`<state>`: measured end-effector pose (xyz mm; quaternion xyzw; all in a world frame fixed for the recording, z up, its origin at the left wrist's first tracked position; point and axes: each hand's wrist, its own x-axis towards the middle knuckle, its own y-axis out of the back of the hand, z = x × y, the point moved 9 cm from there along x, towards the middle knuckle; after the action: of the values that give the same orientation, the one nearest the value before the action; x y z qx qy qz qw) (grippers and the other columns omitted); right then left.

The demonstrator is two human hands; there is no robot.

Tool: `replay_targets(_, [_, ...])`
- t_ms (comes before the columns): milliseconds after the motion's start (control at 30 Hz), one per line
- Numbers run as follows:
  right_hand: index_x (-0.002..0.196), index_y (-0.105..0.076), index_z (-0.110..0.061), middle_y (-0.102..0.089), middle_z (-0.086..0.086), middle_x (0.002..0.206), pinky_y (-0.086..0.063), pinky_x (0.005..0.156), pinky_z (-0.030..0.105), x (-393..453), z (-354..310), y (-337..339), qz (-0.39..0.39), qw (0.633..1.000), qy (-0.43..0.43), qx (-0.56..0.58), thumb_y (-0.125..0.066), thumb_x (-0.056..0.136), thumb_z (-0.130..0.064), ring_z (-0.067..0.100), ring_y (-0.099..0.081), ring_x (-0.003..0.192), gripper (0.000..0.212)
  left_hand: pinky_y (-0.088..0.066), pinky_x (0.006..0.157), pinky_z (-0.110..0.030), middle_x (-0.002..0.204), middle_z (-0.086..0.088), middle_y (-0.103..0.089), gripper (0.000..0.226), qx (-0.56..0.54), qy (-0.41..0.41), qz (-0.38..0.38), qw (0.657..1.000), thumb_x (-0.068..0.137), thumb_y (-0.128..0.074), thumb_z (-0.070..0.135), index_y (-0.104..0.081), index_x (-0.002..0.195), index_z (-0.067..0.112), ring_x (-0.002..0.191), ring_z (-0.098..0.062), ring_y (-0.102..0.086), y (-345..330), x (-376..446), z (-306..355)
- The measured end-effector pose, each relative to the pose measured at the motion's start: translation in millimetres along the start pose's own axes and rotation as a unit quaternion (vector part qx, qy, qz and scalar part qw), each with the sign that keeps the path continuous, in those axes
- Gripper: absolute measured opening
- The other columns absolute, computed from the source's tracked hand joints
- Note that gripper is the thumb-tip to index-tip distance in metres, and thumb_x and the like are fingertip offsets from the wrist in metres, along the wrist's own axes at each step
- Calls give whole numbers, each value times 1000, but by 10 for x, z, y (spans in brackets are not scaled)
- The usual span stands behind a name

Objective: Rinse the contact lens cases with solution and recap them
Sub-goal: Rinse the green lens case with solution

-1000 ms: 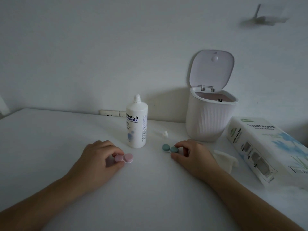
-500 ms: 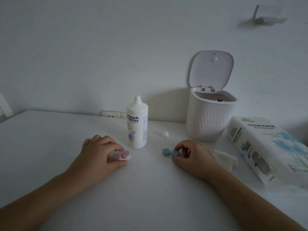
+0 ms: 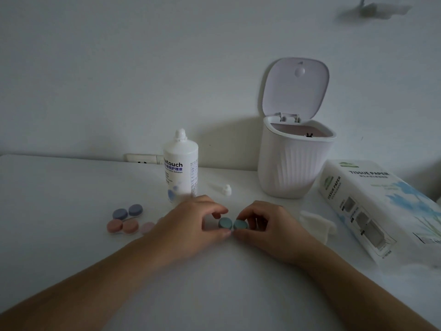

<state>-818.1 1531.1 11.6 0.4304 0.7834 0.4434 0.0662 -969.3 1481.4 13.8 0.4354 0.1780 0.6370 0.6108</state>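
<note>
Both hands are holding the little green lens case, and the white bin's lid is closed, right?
Not quite. In the head view the ribbed white bin's lid stands open. The left hand and right hand do both hold the round teal-green lens case.

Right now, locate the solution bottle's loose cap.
Head view: the small white cap lies on the table between the solution bottle and the white bin.
</note>
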Motion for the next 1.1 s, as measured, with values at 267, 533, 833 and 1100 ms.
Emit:
replay_targets(267, [88,-71,-30,-61,-9,81,-41,57,14,-47,-127,-9,-27,999,20,-8,-79,78,-47,2,-51,64,20,-38,61,-7,90,24,-60,22,-43,0,-3,999,74,-77,50,-70,90,37,67,8,-53,-52,-70,-17])
replay_targets(533, [85,-69,-31,-62,-11,74,-38,52,13,-65,-137,-48,-35,999,19,5,-71,72,-60,0,-51,58,32,-36,60,-12,85,24,-59,18,-69,2,-44,997,76,-86,34,-73,88,31,66,0,-51,-82,-76,-5])
replay_targets(833, [89,-66,-31,-62,-12,80,-42,56,16,-110,-195,-153,-94,994,43,-26,-71,77,-50,7,-56,66,23,-36,65,-10,88,25,-57,21,-48,-2,-98,994,75,-87,32,-73,90,35,77,3,-54,-137,-80,33])
replay_targets(1100, [108,-70,-32,-61,-11,84,-45,61,19,-124,-262,-62,-67,996,63,-15,-70,76,-47,13,-56,69,35,-39,62,-13,86,23,-61,24,-64,25,-73,995,69,-91,37,-73,85,34,72,-2,-56,-105,-83,-6])
